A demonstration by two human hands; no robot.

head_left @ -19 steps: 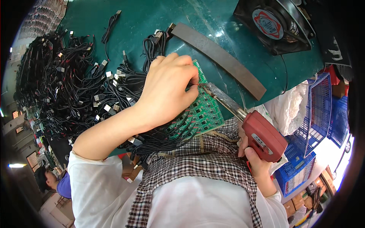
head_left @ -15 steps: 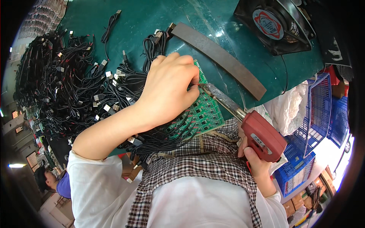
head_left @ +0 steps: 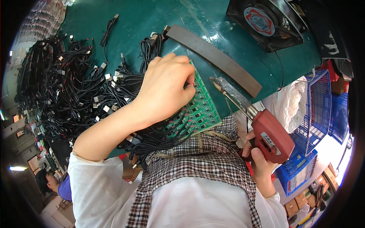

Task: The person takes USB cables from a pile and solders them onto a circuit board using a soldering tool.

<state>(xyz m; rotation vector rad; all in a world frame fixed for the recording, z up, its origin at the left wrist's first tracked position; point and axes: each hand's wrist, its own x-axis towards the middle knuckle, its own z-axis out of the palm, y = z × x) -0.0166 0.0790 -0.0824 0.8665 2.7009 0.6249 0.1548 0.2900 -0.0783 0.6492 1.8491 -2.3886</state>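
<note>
My left hand [head_left: 164,86] is closed in a pinch over the green circuit board [head_left: 207,108], its fingertips on a black USB cable that the hand mostly hides. Several black cables with red wire ends [head_left: 163,140] run off the board's near left part. In my right hand [head_left: 261,163] is a red soldering gun [head_left: 272,135], gripped by its handle. Its metal tip [head_left: 218,84] points up and left, just right of the board and apart from it. The board lies at the table's near edge, against my checked apron [head_left: 197,163].
A big heap of black USB cables [head_left: 57,83] covers the table's left. One bundled cable [head_left: 109,32] lies beyond it. A dark flat bar [head_left: 216,59] and a black fan [head_left: 266,24] lie farther off. Blue crates [head_left: 317,110] stand at the right. Another person [head_left: 57,184] sits at far left.
The soldering gun has drawn back to the right, its tip now away from my left fingertips and the board. My left hand stays in its pinch at the board.
</note>
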